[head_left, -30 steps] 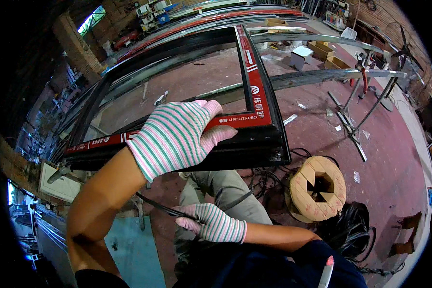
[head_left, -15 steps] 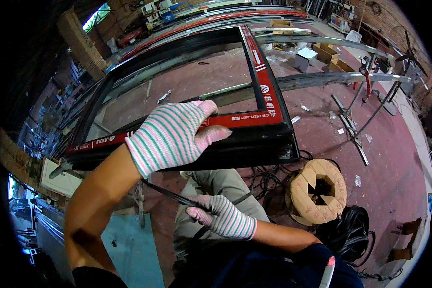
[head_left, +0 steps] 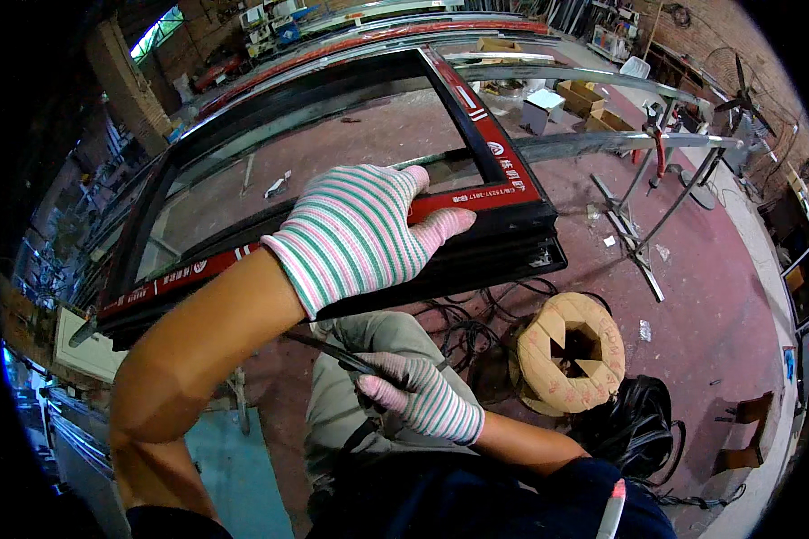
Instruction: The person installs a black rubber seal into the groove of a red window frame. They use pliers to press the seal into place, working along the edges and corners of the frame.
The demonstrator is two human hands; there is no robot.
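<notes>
A black window frame (head_left: 489, 153) with red protective film on its face lies across the supports in front of me. My left hand (head_left: 355, 232), in a pink, white and green striped glove, bends over its near rail. The fingers reach to the inner edge and the thumb rests on the near side. Lower down, my right hand (head_left: 430, 401), gloved alike, is closed around a thin black strip, probably rubber seal (head_left: 325, 349). That strip runs up and left behind my left wrist, where its end is hidden.
A paper-wrapped ring-shaped coil (head_left: 537, 395) stands on the floor at right, beside loose black strip (head_left: 466, 331) and a black bundle (head_left: 643, 422). Metal rails (head_left: 616, 142) on stands extend rightward behind the frame. Cardboard boxes (head_left: 582, 97) and a fan (head_left: 742, 97) are farther back.
My left hand has slid rightward along the near rail, toward the frame's near right corner. The right hand still grips the black strip. The whole view has shifted slightly.
</notes>
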